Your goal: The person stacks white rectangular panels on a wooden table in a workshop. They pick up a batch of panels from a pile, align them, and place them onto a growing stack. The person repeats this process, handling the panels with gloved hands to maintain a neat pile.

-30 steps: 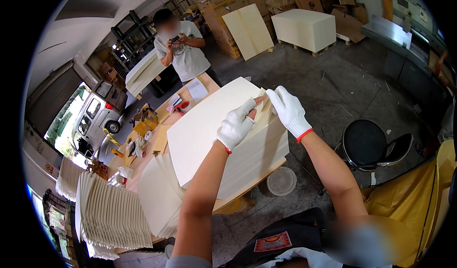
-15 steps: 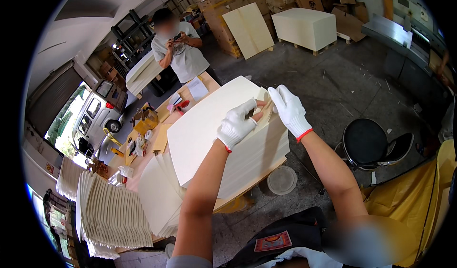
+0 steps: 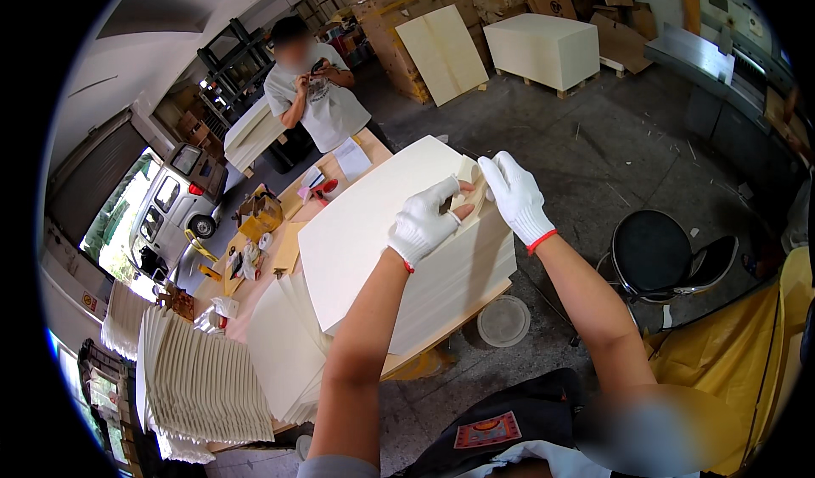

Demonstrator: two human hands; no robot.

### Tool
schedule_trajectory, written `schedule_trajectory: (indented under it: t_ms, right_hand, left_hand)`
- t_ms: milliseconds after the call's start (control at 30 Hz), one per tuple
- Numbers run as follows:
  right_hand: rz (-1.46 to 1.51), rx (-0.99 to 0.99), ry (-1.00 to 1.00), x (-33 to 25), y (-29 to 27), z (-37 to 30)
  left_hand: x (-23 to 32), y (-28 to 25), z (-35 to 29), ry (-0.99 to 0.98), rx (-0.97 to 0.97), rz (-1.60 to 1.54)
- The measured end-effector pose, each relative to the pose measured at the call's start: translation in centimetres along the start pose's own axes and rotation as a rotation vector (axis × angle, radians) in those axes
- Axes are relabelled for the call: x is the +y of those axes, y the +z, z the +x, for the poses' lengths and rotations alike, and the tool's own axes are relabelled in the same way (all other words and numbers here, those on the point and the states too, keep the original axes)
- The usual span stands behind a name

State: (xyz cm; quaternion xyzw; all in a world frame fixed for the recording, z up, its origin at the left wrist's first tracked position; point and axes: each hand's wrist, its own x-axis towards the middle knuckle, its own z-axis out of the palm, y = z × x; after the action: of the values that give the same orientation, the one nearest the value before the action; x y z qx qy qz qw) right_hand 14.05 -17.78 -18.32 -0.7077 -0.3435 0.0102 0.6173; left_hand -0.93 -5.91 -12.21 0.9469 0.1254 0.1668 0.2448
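Observation:
A tall stack of large cream-white sheets [image 3: 373, 215] lies on the wooden table. At its far right corner several sheets [image 3: 477, 191] are bent up and curled. My left hand [image 3: 422, 223], in a white glove with bare thumb and forefinger tips, rests over the stack, thumb and forefinger apart beside the curled corner. My right hand [image 3: 515, 198], in a white glove with a red cuff, is closed against the outer side of that corner, fingers together. Its thumb is mostly hidden. Thinner fanned sheets [image 3: 287, 342] lie left of the stack.
Wavy piles of sheets [image 3: 199, 376] stand at the left. Tools, a yellow box [image 3: 260, 213] and papers [image 3: 351, 159] lie along the table. A person [image 3: 318, 96] stands across it with a small device. A black stool [image 3: 652, 253] and a round lidded bucket [image 3: 503, 321] are at the right.
My hands stay at the stack's corner, with the left thumb and the curled sheets shifting very slightly. The person across the table has leaned a little to the left.

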Motion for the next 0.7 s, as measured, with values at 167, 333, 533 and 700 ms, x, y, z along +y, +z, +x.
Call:
schedule_trajectory:
  t_ms: [167,333,533,700]
  right_hand:
    - [-0.007,-0.008,0.005,0.0,-0.2,0.0]
    - [-0.171,-0.007,-0.016,0.2,-2.0,-0.1]
    - [-0.562,-0.218,-0.065,0.5,-4.5,-1.0]
    - [-0.733,-0.144,-0.468,1.0,-4.4,-0.4]
  left_hand:
    - [-0.5,0.2,0.2,0.037,0.007,-0.022]
    - [0.6,0.6,-0.9,0.176,0.07,0.102]
    - [0.5,0.9,-1.2,0.182,0.143,0.175]
    - [0.6,0.5,0.6,0.079,0.053,0.263]
